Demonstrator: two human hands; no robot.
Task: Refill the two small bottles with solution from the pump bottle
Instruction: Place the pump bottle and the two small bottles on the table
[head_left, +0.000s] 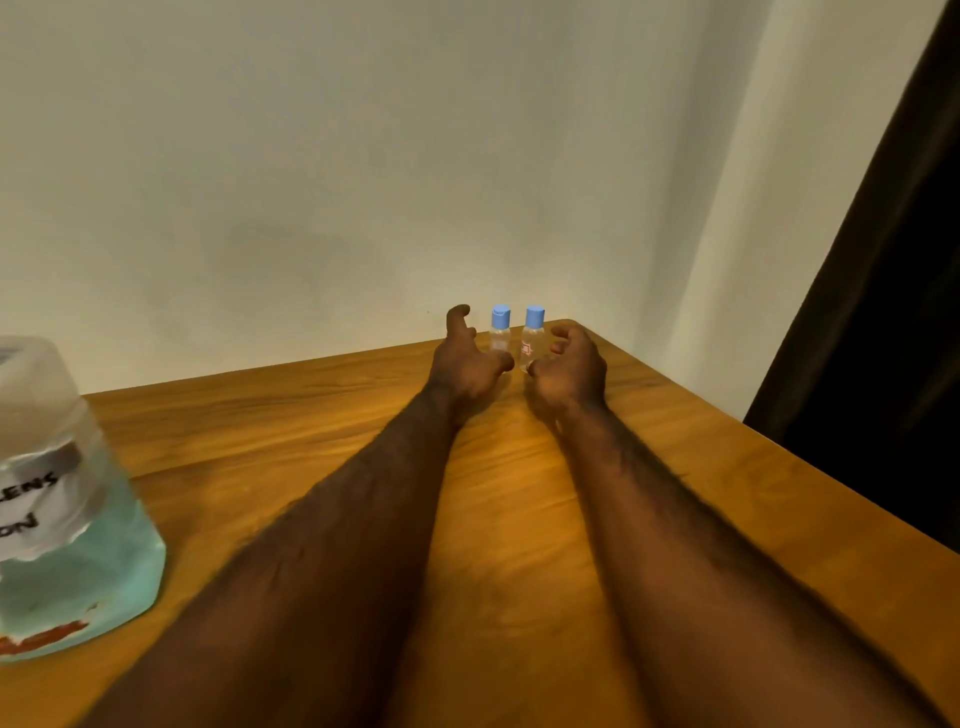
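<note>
- Left bottle (500, 331), right bottle (533, 332): at the table's (260, 415) far right corner
- Left hand (467, 358), right hand (571, 370): spread, holding nothing
- Grab each one low, keep it upright

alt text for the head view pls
Two bare arms reach across a wooden table, the left hand cupped beside the left bottle and the right hand beside the right bottle, both small, clear, blue-capped and upright near the far corner; contact is unclear. A big pump bottle of blue-green liquid stands at the near left.
</note>
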